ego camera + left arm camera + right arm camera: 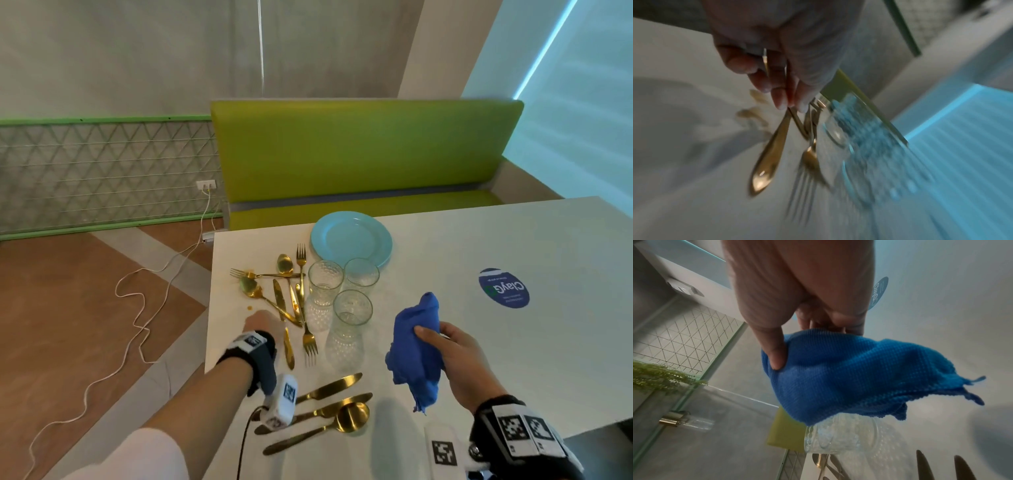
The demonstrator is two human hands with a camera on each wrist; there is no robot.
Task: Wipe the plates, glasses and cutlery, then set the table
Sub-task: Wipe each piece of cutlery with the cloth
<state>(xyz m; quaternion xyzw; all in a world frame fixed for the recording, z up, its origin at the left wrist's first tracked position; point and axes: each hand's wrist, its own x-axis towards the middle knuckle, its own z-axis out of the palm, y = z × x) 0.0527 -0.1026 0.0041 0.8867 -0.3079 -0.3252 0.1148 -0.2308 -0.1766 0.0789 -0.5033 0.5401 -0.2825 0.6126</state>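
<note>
My left hand (262, 320) reaches into a heap of gold cutlery (294, 274) on the white table (479, 359) and pinches a gold knife (288, 347) by its blade. The left wrist view shows the fingertips (781, 100) closed on that knife (768, 159), its handle hanging toward the table. My right hand (445, 339) grips a bunched blue cloth (416, 346) above the table; thumb and fingers clamp the cloth (838, 373). Three clear dimpled glasses (352, 308) stand between the hands. Stacked light-blue plates (351, 238) sit behind them.
Two gold knives (329, 387) and a gold spoon (352, 416) lie apart near the front edge. A round blue sticker (503, 287) is on the tabletop at the right. A green bench (359, 154) stands beyond the table. A white cable (137, 308) trails over the floor at the left.
</note>
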